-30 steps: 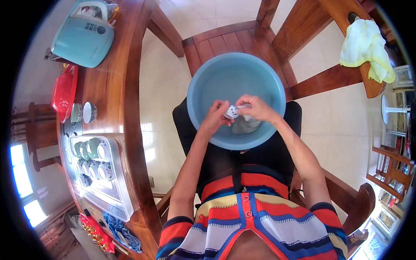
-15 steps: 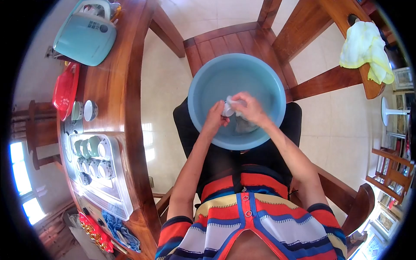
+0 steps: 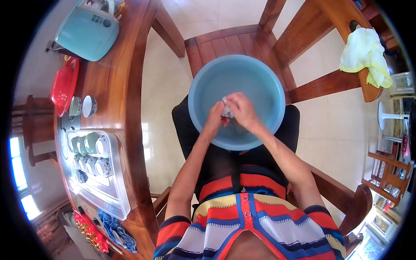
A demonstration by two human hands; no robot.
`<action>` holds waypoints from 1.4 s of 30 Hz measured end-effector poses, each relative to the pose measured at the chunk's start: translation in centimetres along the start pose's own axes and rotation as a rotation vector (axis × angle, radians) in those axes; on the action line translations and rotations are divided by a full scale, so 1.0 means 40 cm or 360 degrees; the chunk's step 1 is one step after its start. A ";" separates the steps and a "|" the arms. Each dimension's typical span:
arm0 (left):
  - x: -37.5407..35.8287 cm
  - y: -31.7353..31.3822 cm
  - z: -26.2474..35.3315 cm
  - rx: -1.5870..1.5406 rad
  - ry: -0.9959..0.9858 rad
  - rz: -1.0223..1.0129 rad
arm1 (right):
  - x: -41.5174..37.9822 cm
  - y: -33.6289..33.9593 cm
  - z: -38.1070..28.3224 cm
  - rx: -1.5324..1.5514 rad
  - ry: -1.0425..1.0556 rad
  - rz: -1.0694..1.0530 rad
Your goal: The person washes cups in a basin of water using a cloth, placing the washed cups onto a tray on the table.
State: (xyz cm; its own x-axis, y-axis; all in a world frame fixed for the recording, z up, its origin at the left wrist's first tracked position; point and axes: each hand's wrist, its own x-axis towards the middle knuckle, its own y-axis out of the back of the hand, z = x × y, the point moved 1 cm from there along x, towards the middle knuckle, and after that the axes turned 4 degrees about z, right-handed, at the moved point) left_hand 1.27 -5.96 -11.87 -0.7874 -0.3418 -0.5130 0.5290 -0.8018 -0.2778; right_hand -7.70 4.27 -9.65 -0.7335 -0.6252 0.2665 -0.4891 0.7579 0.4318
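Note:
A wide blue basin (image 3: 193,93) of water sits before my lap, and both of my hands are over it. My left hand (image 3: 215,116) is closed round a small white cup (image 3: 228,113), most of which my fingers hide. Against the cup's rim, my right hand (image 3: 242,109) pinches a pale wet cloth (image 3: 225,100). My two hands almost touch, and the cup lies between them. How far the cloth reaches into the cup is hidden.
On the wooden table (image 3: 110,93) at left stand a clear tray (image 3: 123,190) of upturned small cups, two more cups, a red dish (image 3: 65,89) and a light-blue appliance (image 3: 89,37). The basin rests partly on a wooden chair (image 3: 216,47). A yellow-white cloth (image 3: 364,54) hangs at right.
My right hand has moved slightly left and in closer to the cup, bringing the cloth with it. My left hand keeps its hold on the cup. The view has shifted slightly.

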 end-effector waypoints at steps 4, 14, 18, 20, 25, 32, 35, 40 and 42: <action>0.000 0.002 0.013 0.0021 0.0034 -0.0057 | 0.002 -0.018 0.008 -0.0108 0.0194 0.0103; 0.020 0.030 0.008 -0.0706 0.0301 -0.0322 | 0.020 -0.016 0.042 0.0757 -0.0664 -0.0064; 0.043 0.053 -0.009 -0.1016 0.0372 -0.0315 | -0.023 -0.036 0.014 0.0186 -0.0351 0.0151; 0.047 0.056 -0.016 -0.1085 0.0358 -0.0380 | -0.035 -0.047 0.010 0.0043 -0.0117 0.0194; 0.021 0.005 0.018 -0.0868 0.0367 0.0066 | -0.022 -0.036 -0.032 -0.0152 0.0379 0.0114; 0.048 0.045 -0.022 -0.0482 0.0464 -0.0238 | 0.014 -0.015 -0.014 -0.0079 0.0125 0.0115; 0.030 0.016 0.001 -0.0490 0.0399 -0.0016 | 0.008 -0.010 -0.035 -0.0126 0.0223 0.0071; 0.029 0.018 0.004 -0.0722 0.0304 0.0168 | -0.020 -0.043 -0.070 -0.0096 0.0600 -0.0084; 0.027 0.018 0.007 -0.0730 0.0317 0.0238 | -0.018 -0.046 -0.068 -0.0046 0.0542 -0.0082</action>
State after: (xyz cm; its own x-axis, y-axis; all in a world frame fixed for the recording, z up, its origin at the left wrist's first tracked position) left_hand 0.70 -7.05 -12.41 -0.6407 -0.3002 -0.7067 0.7506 -0.4387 -0.4941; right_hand -4.99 2.83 -8.29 -0.5061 -0.6927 0.5138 -0.5045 0.7209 0.4751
